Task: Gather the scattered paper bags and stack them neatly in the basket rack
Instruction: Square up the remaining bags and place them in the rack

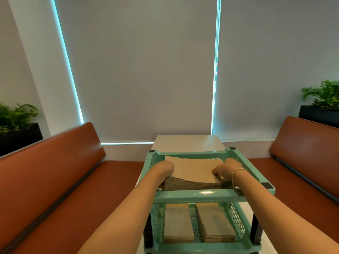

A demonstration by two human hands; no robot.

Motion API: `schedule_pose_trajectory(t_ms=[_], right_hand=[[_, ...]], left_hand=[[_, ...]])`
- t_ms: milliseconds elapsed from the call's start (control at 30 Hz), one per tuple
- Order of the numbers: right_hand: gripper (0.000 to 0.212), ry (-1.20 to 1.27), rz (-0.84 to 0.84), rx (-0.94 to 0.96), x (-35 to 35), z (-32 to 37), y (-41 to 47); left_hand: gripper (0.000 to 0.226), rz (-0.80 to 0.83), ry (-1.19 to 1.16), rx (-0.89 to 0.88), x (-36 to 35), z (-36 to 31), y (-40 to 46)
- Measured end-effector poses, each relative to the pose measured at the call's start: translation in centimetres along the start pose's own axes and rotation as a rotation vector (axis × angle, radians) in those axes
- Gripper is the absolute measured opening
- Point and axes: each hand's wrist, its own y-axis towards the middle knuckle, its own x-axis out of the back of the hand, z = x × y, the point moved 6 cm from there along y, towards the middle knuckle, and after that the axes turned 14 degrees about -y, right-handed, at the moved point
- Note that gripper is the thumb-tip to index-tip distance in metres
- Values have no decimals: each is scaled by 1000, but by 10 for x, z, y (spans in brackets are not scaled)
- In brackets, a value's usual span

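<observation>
A mint-green two-tier basket rack (pixel 200 196) stands on a white table in front of me. In its top basket lies a thick stack of brown paper bags (pixel 194 171). My left hand (pixel 165 168) grips the stack's left edge and my right hand (pixel 227 168), with a thin bracelet on the wrist, presses on its right edge. Both hands are inside the top basket. In the lower basket two smaller piles of brown paper bags lie side by side, one on the left (pixel 177 223) and one on the right (pixel 215 223).
The white table (pixel 187 141) runs from the rack to a wall of grey roller blinds. Orange benches flank it on the left (pixel 55 171) and right (pixel 302 153). Black planters with green plants sit behind each bench, left (pixel 16 129) and right (pixel 322 109).
</observation>
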Motion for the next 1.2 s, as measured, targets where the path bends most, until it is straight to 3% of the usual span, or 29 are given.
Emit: schedule_pose_trajectory(t_ms=[67, 200, 300, 367, 467, 567, 633, 767, 967, 1100, 1200], right_hand=[[19, -22, -3, -4, -2, -1, 2], [27, -22, -34, -13, -4, -2, 4], [20, -102, -53, 13, -8, 7, 4], [36, -193, -56, 55, -13, 13, 8], [39, -418, 9, 160, -22, 21, 9], [39, -455, 26, 155, -24, 21, 12], [38, -402, -4, 145, -20, 20, 9], [33, -96, -216, 88, 5, 9, -9], [51, 133, -426, 99, 46, -5, -59], [44, 246, -577, 136, 59, -10, -100], [37, 319, -625, 215, 51, -10, -129]], left_hand=[[41, -52, 45, -29, 4, -3, 0], [35, -101, 307, -80, 2, -9, -10], [48, -239, 166, -106, 1, -6, -2], [64, -288, 155, -114, -1, -4, -1], [58, -289, 178, -151, -5, -3, -1], [58, -281, 257, -139, -5, -3, -1], [56, -271, 287, -138, -4, -4, -5], [49, -327, 267, -236, 7, -14, -19], [46, -423, 169, -375, 25, -29, -72], [41, -477, 68, -546, 24, -33, -118], [34, -426, -56, -611, 12, -26, -142]])
